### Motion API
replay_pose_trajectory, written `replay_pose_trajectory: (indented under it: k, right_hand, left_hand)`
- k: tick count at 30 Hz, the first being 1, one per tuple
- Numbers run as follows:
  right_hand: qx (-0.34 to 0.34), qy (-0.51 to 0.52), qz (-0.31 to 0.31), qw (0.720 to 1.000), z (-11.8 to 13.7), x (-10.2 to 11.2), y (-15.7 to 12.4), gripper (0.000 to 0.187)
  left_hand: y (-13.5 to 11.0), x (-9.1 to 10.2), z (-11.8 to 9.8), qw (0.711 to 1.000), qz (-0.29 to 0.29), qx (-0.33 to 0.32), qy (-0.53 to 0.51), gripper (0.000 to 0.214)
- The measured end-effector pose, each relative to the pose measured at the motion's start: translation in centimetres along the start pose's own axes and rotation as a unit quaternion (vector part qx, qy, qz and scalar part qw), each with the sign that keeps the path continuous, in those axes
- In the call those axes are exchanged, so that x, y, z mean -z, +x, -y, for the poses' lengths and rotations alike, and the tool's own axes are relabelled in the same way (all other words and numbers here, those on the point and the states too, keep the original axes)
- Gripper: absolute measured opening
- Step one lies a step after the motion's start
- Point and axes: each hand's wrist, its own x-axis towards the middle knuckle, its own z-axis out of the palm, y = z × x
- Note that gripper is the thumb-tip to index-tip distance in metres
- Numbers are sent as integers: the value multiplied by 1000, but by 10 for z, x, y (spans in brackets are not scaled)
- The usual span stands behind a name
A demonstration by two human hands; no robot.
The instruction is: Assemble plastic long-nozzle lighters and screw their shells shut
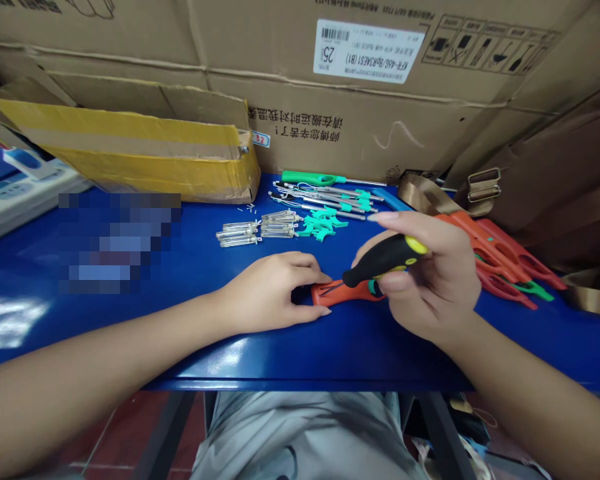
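Note:
My right hand [440, 280] is closed round the black and yellow handle of a screwdriver [380, 261]. Its thin shaft slants down to the left, the tip over or on an orange lighter casing [354, 292]. That casing lies flat on the blue table, with a dark and green part near its right end. My left hand [277, 290] pinches the casing's left end between thumb and fingers. Beyond the hands lie small green triggers [323, 225] and clear lighter tanks [237, 233]. Metal lighter tubes [330, 197] with wires sit behind them.
A green lighter [310, 178] lies by the back cardboard wall. Several orange and red casings [500, 247] are piled at right, near brown tape [425, 193]. A taped cardboard box [170, 157] and a white power strip [30, 193] stand at left. The table's front edge [300, 385] is close.

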Motion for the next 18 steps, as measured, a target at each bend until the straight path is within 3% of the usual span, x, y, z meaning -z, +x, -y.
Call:
replay_pose_trajectory:
  k: [4,11,16,18]
  right_hand:
    - [-61,63,26,996,4,0,-1,42]
    - [40,13,-9,999,4,-1,5,48]
    - [-24,51,40,998,5,1,2,49]
    - [-5,51,33,998,5,0,3,49]
  left_hand:
    - [0,0,0,1000,3,2,1,27]
    - [0,0,-1,1000,2,1,-2,23]
    - [0,0,-1,1000,-3,3,2,29]
    - [0,0,-1,1000,-1,3,1,28]
